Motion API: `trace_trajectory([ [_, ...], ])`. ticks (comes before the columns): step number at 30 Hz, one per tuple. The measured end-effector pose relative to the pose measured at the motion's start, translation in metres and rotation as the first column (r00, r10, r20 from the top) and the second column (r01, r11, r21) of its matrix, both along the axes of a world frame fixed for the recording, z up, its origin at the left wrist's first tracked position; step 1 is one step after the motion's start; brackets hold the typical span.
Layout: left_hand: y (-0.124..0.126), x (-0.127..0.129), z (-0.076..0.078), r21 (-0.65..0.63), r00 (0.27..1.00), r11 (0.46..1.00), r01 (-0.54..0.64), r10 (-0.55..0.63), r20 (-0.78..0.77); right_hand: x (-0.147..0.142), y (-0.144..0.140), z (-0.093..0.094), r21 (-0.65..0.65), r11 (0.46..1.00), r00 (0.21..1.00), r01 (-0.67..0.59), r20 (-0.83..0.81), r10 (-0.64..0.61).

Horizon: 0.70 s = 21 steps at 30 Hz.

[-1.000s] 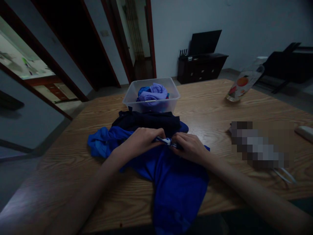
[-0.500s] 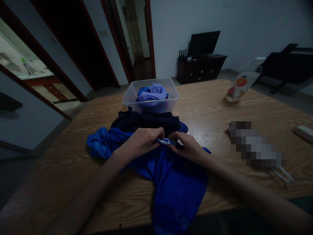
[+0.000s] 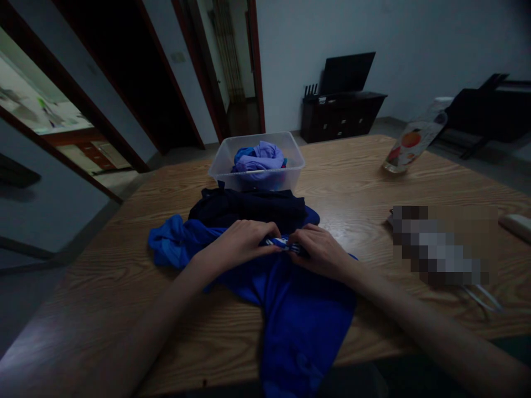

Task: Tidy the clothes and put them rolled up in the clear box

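A blue garment (image 3: 307, 315) lies spread on the wooden table, one part hanging over the near edge. My left hand (image 3: 244, 240) pinches its white-and-blue striped edge between thumb and fingers. Close beside it, my right hand (image 3: 319, 249) grips the same edge, fingers curled over the cloth. A brighter blue bunched part (image 3: 168, 240) rests to the left. Just beyond my hands lies a dark, nearly black folded cloth (image 3: 249, 204). Which kind of garment the blue one is, I cannot tell.
A clear plastic bin (image 3: 215, 166) holding purple and blue cloth (image 3: 261, 157) stands behind the dark cloth. On the right are a clear bottle (image 3: 410, 143) with a fruit label, a blurred-out item (image 3: 440, 249) with a white cord, and a pale object (image 3: 516, 225) at the table's edge.
My right hand's fingers have curled further over the striped edge, and the two hands have come slightly closer together. The garment and the other things lie as before.
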<state>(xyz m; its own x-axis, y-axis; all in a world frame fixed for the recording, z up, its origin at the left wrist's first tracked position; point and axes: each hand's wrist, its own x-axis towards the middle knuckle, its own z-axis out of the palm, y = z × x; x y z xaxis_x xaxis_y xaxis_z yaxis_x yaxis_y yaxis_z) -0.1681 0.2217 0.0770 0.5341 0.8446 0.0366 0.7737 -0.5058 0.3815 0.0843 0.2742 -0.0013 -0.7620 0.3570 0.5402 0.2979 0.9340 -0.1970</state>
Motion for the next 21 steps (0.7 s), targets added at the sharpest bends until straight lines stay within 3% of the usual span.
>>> trace_trajectory([
  [3, -0.0003, 0.0012, -0.0006, 0.034, 1.000, 0.999, 0.005, -0.005, 0.001, -0.0001, -0.0017, 0.0009, -0.136, 0.990, 0.999, 0.045, 0.003, -0.045],
  [6, 0.0001, 0.0028, -0.0015, 0.078, 1.000, 0.997, 0.013, -0.013, -0.006, -0.0004, -0.0024, 0.0055, -0.326, 0.945, 0.999, 0.040, 0.013, -0.037],
  [9, 0.0014, 0.0035, -0.0029, 0.112, 0.999, 0.994, 0.020, -0.017, -0.027, -0.0009, -0.0017, 0.0088, -0.396, 0.918, 0.998, 0.024, 0.056, -0.002],
  [16, 0.0003, 0.0048, -0.0022, 0.141, 0.998, 0.990, 0.021, -0.013, -0.056, -0.0007, 0.0028, 0.0004, -0.297, 0.954, 1.000, 0.028, 0.019, -0.023],
  [21, -0.0034, 0.0088, -0.0017, 0.110, 0.999, 0.994, 0.012, -0.006, -0.054, 0.0025, 0.0036, 0.0005, -0.065, 0.997, 0.995, 0.030, 0.096, -0.024],
])
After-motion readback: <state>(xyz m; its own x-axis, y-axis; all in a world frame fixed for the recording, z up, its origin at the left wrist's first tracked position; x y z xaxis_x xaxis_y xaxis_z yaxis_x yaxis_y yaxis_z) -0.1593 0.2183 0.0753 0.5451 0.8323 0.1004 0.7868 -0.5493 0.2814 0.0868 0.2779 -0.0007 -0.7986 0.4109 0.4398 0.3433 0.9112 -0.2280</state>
